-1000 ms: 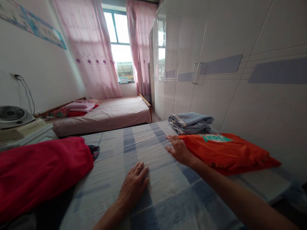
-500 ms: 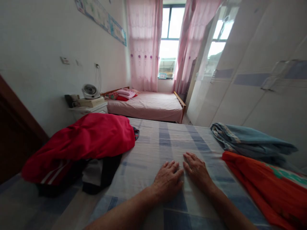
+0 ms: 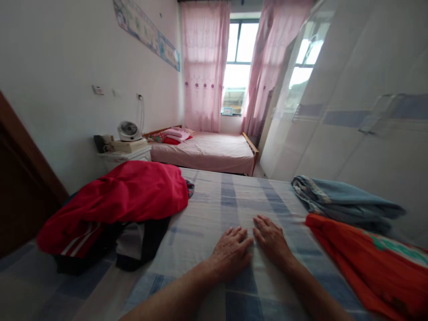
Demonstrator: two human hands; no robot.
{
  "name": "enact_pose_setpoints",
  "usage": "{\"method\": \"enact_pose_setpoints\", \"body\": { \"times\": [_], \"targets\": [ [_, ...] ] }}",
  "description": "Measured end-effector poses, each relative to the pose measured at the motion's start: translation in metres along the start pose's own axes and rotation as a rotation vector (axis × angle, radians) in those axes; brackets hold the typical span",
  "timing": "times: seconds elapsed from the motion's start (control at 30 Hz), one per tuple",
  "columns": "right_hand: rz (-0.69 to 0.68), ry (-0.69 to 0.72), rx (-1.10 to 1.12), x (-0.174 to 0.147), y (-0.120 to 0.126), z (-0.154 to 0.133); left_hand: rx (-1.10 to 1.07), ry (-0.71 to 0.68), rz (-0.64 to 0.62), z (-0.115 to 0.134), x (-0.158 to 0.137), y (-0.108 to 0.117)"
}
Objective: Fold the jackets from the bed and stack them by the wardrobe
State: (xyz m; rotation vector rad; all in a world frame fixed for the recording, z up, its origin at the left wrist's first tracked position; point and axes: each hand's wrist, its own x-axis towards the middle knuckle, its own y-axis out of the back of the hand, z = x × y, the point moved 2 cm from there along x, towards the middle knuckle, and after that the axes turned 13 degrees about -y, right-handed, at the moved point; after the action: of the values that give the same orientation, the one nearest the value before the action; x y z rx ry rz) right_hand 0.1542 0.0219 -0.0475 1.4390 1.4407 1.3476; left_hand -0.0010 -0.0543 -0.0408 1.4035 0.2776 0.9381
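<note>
My left hand (image 3: 232, 252) lies palm down on a blue-and-white checked sheet (image 3: 197, 205), its fingers stretched out. Close beside it, my right hand (image 3: 270, 238) rests flat on the same sheet with fingers extended. Neither hand holds anything. To the left is a heap of clothes: a red garment (image 3: 133, 191) with white stripes lies over black and grey clothing (image 3: 140, 243). At the right edge, an orange garment (image 3: 361, 254) with a green-and-white print lies in front of folded blue jeans (image 3: 347, 196).
Beyond the sheet stands a bed (image 3: 214, 151) with pink bedding and folded pillows. A small fan (image 3: 129, 130) sits on a white nightstand (image 3: 133, 156) at the left. Tall glossy wardrobes (image 3: 334, 147) line the right side. Pink curtains (image 3: 203, 67) frame the window.
The view has tilted slightly upward, so the room sits a little lower in the picture. Both hands stay flat on the sheet, and the clothes have not moved.
</note>
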Motion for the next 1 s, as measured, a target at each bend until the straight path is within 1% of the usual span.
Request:
{"method": "enact_pose_setpoints", "body": {
  "times": [0.2,0.4,0.67,1.0],
  "targets": [
    [0.017,-0.003,0.068,-0.006,0.002,-0.002,0.024,0.004,-0.036,-0.008,-0.001,-0.01],
    [0.031,-0.021,0.089,-0.006,0.001,-0.001,0.063,-0.058,0.006,-0.017,-0.001,-0.016],
    [0.019,-0.013,0.115,-0.005,0.0,-0.001,0.17,-0.089,-0.035,-0.018,0.0,-0.016],
    [0.006,-0.013,0.125,-0.005,0.0,-0.001,0.167,-0.078,-0.061,-0.016,0.0,-0.013]
  ]
}}
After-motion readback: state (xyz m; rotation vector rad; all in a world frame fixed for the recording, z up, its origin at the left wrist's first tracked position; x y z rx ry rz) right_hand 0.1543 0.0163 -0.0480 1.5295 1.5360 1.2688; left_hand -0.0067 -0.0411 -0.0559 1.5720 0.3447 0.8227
